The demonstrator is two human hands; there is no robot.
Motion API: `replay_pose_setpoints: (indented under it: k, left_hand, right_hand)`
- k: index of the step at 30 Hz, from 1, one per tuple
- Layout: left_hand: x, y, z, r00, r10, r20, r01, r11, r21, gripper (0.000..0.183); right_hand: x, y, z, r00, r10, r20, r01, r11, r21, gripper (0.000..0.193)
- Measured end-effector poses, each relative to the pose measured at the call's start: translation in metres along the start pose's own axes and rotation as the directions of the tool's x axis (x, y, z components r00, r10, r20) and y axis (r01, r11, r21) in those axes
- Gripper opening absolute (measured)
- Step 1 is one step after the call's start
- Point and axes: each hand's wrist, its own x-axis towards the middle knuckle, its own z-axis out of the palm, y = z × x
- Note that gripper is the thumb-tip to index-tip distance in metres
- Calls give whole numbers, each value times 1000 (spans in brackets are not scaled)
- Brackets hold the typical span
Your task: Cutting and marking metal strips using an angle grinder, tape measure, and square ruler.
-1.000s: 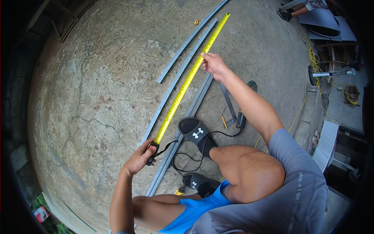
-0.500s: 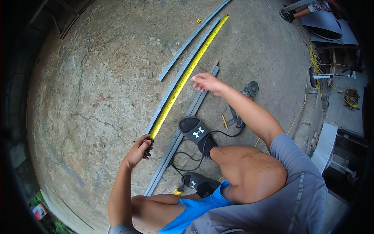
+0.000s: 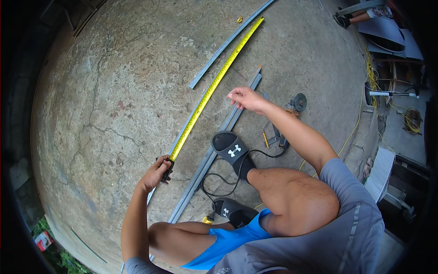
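Observation:
My left hand (image 3: pixel 154 174) is closed round the black case of a tape measure (image 3: pixel 168 168). Its yellow blade (image 3: pixel 207 97) stretches up and to the right, lying over a long grey metal bar that shows only as a thin strip beside it. My right hand (image 3: pixel 245 99) is raised over a pair of metal bars (image 3: pixel 200 171), fingers curled together, with nothing seen in them. It is apart from the blade. Another metal bar (image 3: pixel 223 47) lies left of the blade's far part.
An angle grinder (image 3: pixel 292 109) lies beyond my right forearm, its black cord (image 3: pixel 212 174) looping near my sandals (image 3: pixel 231 148). A pencil (image 3: pixel 265 138) lies near the grinder. Yellow cable (image 3: pixel 372 68) runs along the right. A person's legs (image 3: pixel 360 17) show at upper right.
The tape blade has shifted left, from beside the metal bar to over it. My left hand has moved slightly left with the case. My right hand stays curled in nearly the same place.

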Motion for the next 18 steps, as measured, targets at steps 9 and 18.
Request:
replay_pose_setpoints:
  k: [9,18]
  left_hand:
    - [-51,-76,-33,981,-156,-118,151,987,-47,63]
    - [-55,-159,-39,932,-119,-343,136,990,26,67]
  right_hand:
    - [-5,-7,3,959,-283,-17,247,863,-441,23]
    - [13,-24,138,603,-618,504,674,58,-736,41]
